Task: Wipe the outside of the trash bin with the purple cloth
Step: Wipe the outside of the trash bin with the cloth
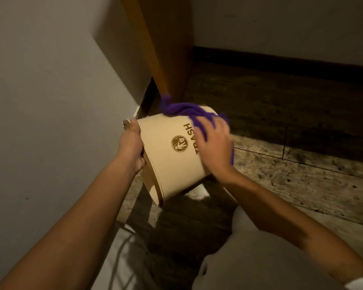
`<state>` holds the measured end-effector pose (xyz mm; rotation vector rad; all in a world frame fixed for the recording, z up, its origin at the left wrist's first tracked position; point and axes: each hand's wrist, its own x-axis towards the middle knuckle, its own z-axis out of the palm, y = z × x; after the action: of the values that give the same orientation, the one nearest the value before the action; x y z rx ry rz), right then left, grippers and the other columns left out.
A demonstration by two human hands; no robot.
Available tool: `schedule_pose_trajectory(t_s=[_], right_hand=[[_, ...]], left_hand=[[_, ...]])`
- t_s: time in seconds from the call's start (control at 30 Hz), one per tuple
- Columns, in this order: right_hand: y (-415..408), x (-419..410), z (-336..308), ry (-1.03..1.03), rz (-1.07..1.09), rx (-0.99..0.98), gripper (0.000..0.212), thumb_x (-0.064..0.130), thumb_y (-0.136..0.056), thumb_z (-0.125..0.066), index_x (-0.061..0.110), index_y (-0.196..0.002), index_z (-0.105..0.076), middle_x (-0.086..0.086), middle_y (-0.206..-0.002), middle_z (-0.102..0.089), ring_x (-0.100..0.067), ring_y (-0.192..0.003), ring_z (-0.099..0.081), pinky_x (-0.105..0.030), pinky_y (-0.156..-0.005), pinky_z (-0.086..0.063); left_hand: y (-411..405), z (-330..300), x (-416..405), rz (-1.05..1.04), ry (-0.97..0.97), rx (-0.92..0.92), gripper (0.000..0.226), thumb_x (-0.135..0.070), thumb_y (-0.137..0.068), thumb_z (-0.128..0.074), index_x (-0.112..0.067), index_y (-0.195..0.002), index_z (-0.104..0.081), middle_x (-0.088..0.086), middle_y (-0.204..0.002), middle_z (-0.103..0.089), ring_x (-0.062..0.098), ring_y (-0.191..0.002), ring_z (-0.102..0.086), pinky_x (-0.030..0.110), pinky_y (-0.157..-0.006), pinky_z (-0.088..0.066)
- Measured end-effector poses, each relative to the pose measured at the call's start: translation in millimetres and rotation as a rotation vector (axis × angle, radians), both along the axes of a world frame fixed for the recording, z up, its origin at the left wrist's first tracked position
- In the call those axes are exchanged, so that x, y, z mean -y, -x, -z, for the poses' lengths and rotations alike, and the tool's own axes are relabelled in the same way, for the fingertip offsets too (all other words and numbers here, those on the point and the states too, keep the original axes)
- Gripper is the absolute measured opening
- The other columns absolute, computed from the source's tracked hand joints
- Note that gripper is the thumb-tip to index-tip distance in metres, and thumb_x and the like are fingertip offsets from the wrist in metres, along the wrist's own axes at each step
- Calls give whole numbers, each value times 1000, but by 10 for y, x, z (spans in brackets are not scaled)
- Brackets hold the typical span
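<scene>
Head view: I hold the trash bin [168, 155] tilted on its side above the wooden floor [291, 170], open rim toward me and down-left, base pointing away. My left hand [132, 145] grips the rim, fingers clamped over its edge. My right hand [215, 143] lies flat on the bin's outer wall, fingers [201, 127] spread apart and pressing the purple cloth [189, 111] against it. The cloth drapes over the upper wall near the base, one end trailing left. A round logo [179, 144] and partly covered "TRASH" lettering show beside my right hand. Grey wall [50, 101] at left.
</scene>
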<state>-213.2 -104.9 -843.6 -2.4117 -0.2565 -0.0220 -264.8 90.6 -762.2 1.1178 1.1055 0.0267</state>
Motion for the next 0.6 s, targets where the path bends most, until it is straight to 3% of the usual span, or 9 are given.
schedule_pose_trajectory(t_s=[0.07, 0.13, 0.23, 0.3, 0.4, 0.5, 0.57, 0.6], right_hand=[[-151, 231, 194, -21, 142, -115, 43, 49, -107, -43, 28, -142, -56, -10, -140, -60, -31, -131, -52, -41, -97, -46], [-267, 401, 317, -20, 232, -202, 43, 47, -107, -45, 24, -141, -57, -11, -131, -64, -30, -119, -60, -35, -86, -45], [-359, 560, 301, -48, 328, -228, 41, 48, -102, -56, 22, -135, -61, -6, -122, -67, -26, -110, -64, -34, -82, -48], [-376, 581, 168, -132, 350, -205, 39, 49, -99, -61, 23, -127, -64, -1, -116, -69, -21, -105, -64, -32, -80, -49], [-429, 500, -152, -275, 330, -210, 23, 48, -96, -64, 25, -95, -67, 9, -84, -67, -14, -83, -67, -25, -66, -47], [-411, 338, -574, -394, 194, -270, 30, 44, -93, -65, 24, -71, -64, 14, -59, -61, 2, -59, -59, -17, -52, -38], [-282, 120, -785, -423, 79, -184, 30, 43, -88, -67, 19, -70, -64, 17, -66, -60, 2, -65, -55, -17, -58, -37], [-179, -28, -828, -421, 3, -132, 26, 42, -87, -67, 19, -77, -65, 16, -82, -61, -2, -79, -57, -17, -68, -40]], left_hand=[[7, -7, -10, -13, 20, 8, 39, -57, -106, -44, -22, -115, -59, 15, -121, -77, 32, -105, -78, 46, -88, -65], [19, 4, -9, 2, 60, 29, 44, -57, -106, -44, -19, -124, -59, 16, -129, -75, 33, -112, -75, 49, -98, -61], [65, -21, 10, 80, 205, 155, 54, -53, -101, -56, -15, -140, -58, 16, -123, -78, 32, -109, -77, 47, -84, -65], [120, -29, 31, 216, 272, 259, 52, -45, -99, -63, -15, -141, -57, 13, -121, -79, 30, -110, -77, 47, -84, -64], [189, 31, 102, 391, 99, 211, 37, -42, -103, -58, -26, -137, -61, 3, -124, -79, 28, -118, -74, 47, -86, -64], [181, 54, 152, 321, 41, 224, 24, -43, -108, -48, -36, -123, -65, -2, -115, -82, 24, -111, -77, 47, -82, -64], [139, 35, 164, 273, 65, 235, 26, -44, -108, -47, -35, -126, -64, 1, -113, -82, 26, -107, -78, 46, -77, -66], [118, 37, 165, 253, 79, 236, 30, -44, -108, -48, -32, -132, -62, 5, -116, -82, 28, -108, -78, 47, -77, -66]])
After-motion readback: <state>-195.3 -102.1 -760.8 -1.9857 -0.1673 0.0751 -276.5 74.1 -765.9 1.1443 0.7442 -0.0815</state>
